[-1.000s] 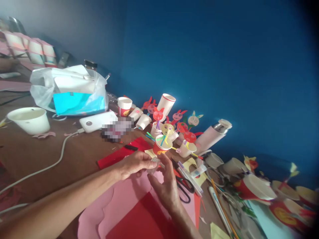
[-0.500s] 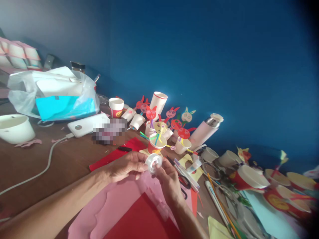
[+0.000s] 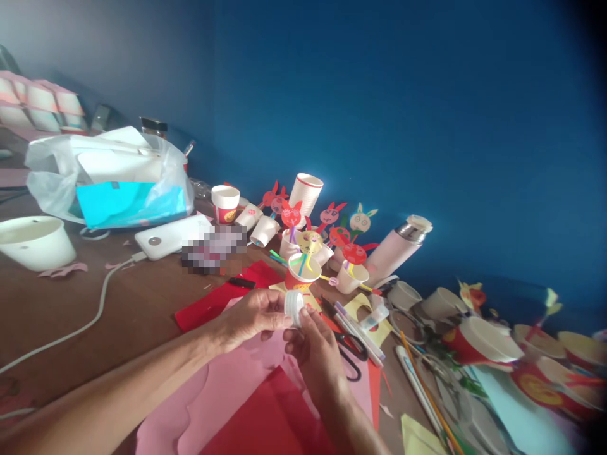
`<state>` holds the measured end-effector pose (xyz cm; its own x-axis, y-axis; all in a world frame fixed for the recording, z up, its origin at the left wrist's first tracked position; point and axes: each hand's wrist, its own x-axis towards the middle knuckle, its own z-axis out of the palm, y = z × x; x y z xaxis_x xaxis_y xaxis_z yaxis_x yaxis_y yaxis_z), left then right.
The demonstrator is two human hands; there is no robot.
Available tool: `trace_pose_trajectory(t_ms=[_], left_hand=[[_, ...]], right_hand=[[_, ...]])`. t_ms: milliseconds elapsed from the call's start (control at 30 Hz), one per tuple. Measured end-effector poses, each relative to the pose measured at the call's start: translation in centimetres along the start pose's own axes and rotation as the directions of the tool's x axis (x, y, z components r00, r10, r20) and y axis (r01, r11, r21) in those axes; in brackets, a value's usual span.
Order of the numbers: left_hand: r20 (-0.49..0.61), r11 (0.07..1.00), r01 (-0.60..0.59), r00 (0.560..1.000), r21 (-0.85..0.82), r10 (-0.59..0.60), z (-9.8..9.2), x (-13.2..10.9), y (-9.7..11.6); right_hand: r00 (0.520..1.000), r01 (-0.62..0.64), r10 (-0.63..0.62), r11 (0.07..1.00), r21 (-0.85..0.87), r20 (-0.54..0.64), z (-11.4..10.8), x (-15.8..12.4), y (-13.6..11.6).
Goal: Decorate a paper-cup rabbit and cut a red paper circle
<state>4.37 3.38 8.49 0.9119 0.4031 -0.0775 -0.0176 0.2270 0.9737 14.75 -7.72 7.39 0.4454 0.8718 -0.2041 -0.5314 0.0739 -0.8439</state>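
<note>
A small white roll of tape [image 3: 293,307] is held up between both hands, its side edge now turned toward me. My left hand [image 3: 258,319] pinches it from the left with thumb and fingers. From the right, my right hand [image 3: 315,344] grips it between thumb and fingertips. Beneath the hands lie pink paper sheets [image 3: 213,395] and a red sheet [image 3: 268,417]. Black-handled scissors [image 3: 353,351] rest just right of my right hand. Right behind the roll stands a paper cup [image 3: 303,270] with a yellow animal-face cutout [image 3: 309,242] on it.
Several cups with red animal faces stand along the blue wall, near a pink thermos [image 3: 396,249]. Markers [image 3: 360,332] and a pencil [image 3: 427,385] lie to the right. At left are a plastic bag [image 3: 123,180], a white power bank [image 3: 171,237] with cable, and a white paper tub [image 3: 35,243].
The tape roll has turned from showing its round face to showing its edge. Both hands remain on it, and the view has shifted slightly.
</note>
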Motion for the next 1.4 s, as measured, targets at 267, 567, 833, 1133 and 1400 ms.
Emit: trace_pose_trajectory(t_ms=[267, 567, 833, 1133, 1400], left_hand=[[-0.035, 0.993, 0.024, 0.999, -0.115, -0.028, 0.2, -0.1, -0.3], [-0.111, 0.980, 0.074, 0.989, -0.184, -0.096, 0.5, 0.1, -0.2], [-0.087, 0.946, 0.113, 0.985, -0.304, -0.146, 0.8, 0.0, 0.2], [-0.012, 0.946, 0.151, 0.987, -0.286, -0.161, 0.3, 0.0, 0.1], [0.140, 0.996, 0.018, 0.990, -0.090, -0.005, -0.4, 0.3, -0.3]], right_hand=[[1.000, 0.022, -0.022, 1.000, 0.003, 0.002, -0.1, 0.0, 0.4], [0.987, 0.133, -0.145, 0.976, -0.171, -0.065, -0.4, 0.2, -0.3], [0.967, 0.254, -0.250, 0.959, -0.124, 0.044, -0.2, -0.1, -0.2], [0.968, 0.247, -0.242, 0.964, -0.094, 0.062, -0.2, -0.3, -0.1], [0.982, 0.171, -0.179, 0.979, 0.107, 0.068, -0.7, 0.4, 0.6]])
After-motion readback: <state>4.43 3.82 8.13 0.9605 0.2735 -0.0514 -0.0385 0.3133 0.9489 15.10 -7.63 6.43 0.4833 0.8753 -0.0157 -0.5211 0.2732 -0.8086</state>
